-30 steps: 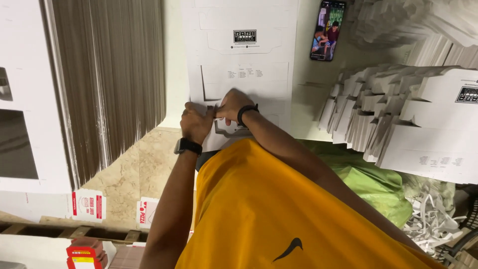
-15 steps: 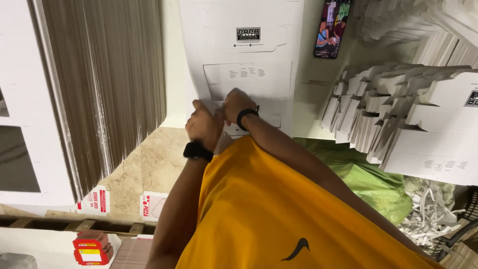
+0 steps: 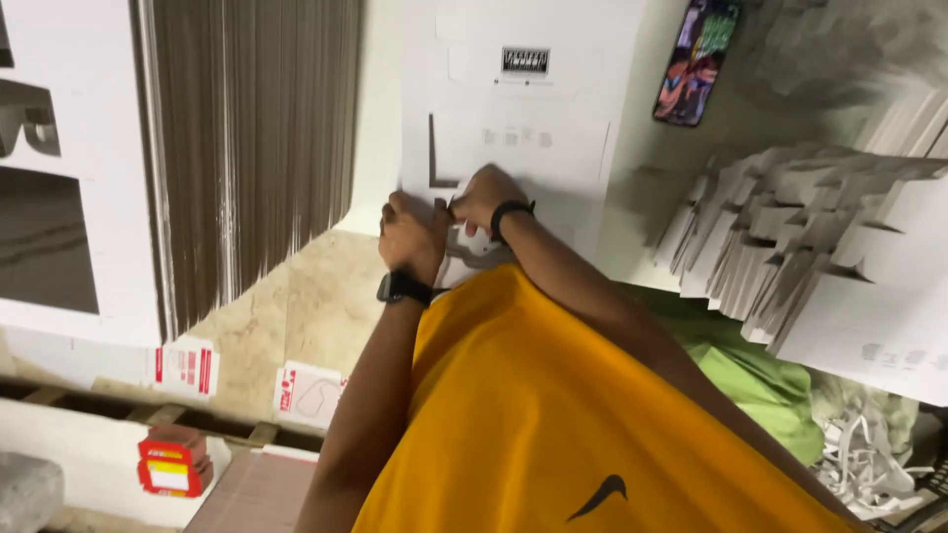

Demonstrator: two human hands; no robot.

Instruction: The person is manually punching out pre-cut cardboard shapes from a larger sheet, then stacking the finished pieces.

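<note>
A flat white cardboard box sheet (image 3: 523, 109) lies ahead of me on the floor. Both of my hands meet at its near edge. My left hand (image 3: 413, 232), with a black watch on the wrist, pinches a flap of the sheet. My right hand (image 3: 482, 197), with a black band on the wrist, grips the same flap right beside it. The fingertips are hidden behind the knuckles. My orange shirt (image 3: 553, 424) fills the lower middle of the view.
A tall stack of flat cardboard sheets (image 3: 247, 148) stands edge-on at the left. Folded white boxes (image 3: 820, 247) pile up at the right, with a phone (image 3: 696, 59) above them. Green cloth (image 3: 750, 375), white scraps (image 3: 869, 454) and small red-and-white boxes (image 3: 178, 469) lie nearby.
My hands have stayed together on the flap while the view drew closer. A dark L-shaped gap now shows in the sheet just above my left hand.
</note>
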